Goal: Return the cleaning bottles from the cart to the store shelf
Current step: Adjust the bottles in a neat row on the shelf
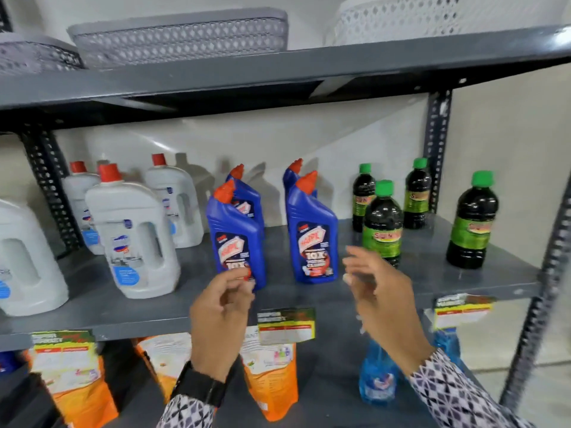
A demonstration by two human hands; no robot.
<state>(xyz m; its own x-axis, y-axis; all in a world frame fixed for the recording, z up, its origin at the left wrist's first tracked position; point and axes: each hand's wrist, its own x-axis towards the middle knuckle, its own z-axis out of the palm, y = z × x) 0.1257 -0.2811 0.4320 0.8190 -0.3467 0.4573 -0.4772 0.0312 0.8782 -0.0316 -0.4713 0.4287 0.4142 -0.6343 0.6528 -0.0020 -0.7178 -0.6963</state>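
Head view shows your left hand [221, 307] loosely curled and your right hand [375, 291] half open, both empty (the right is blurred). Just beyond them, blue plastic cleaner bottles with orange caps [312, 233] stand upright on the grey metal shelf [309, 307]. Set further bottles upright, clear of the dark green-capped bottles [383, 223] beyond your right hand.

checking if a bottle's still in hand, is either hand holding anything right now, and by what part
Nothing is held. The left hand is loosely curled in front of a blue bottle on the shelf; the blurred right hand is open and empty.
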